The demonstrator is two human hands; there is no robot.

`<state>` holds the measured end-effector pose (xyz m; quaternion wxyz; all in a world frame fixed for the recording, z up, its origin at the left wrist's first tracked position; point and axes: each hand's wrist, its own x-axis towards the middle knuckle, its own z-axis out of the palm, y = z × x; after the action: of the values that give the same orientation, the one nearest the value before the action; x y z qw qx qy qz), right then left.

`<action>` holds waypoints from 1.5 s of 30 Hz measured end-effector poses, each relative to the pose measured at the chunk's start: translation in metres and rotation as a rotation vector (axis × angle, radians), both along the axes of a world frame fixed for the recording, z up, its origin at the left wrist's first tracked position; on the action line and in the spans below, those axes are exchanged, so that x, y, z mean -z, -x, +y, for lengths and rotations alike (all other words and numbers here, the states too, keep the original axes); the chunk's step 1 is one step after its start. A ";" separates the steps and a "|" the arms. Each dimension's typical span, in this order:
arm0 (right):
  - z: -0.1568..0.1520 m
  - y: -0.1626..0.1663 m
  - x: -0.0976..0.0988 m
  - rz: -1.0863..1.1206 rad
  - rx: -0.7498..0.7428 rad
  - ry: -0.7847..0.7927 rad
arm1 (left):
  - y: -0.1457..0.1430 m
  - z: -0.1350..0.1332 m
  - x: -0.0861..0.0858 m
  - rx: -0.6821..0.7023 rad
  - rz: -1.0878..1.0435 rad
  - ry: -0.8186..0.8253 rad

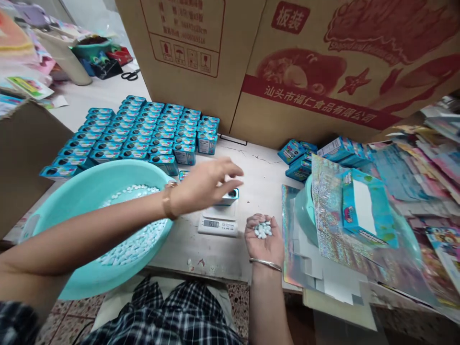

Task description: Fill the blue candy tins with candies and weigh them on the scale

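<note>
My left hand (pixel 210 184) reaches over a small digital scale (pixel 219 227), thumb and fingers apart with nothing visible between them. Below its fingertips, a small blue box (pixel 230 197) with a dark round opening sits on the scale, partly hidden by the hand. Palm up to the right of the scale, my right hand (pixel 264 244) cups a small heap of pale candies (pixel 263 229). Under my left forearm stands a large turquoise basin (pixel 93 179) with many loose pale candies (pixel 124 251) inside.
Rows of blue boxes (pixel 132 134) stand behind the basin. A large cardboard carton (pixel 201 91) walls off the back. On the right are more blue boxes (pixel 300 165), a shiny holographic sheet (pixel 323 206) with an open blue carton (pixel 366 206) on it, and stacked packaging. Scissors (pixel 130 75) lie far left.
</note>
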<state>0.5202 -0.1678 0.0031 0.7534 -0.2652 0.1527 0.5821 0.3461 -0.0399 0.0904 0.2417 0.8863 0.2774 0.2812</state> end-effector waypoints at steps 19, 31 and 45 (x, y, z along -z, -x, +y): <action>0.011 -0.066 0.050 -0.077 0.052 0.052 | 0.039 0.053 0.045 0.099 0.416 0.157; 0.037 -0.075 0.071 -0.048 -0.016 0.074 | 0.042 0.078 0.054 0.119 0.384 0.210; 0.028 -0.069 0.047 -0.083 0.007 0.054 | -0.072 0.106 0.105 0.584 0.793 -0.085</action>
<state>0.5897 -0.1401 -0.0437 0.7536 -0.3089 0.1377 0.5636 0.4183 0.0659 -0.0148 0.1498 0.9748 0.0765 -0.1462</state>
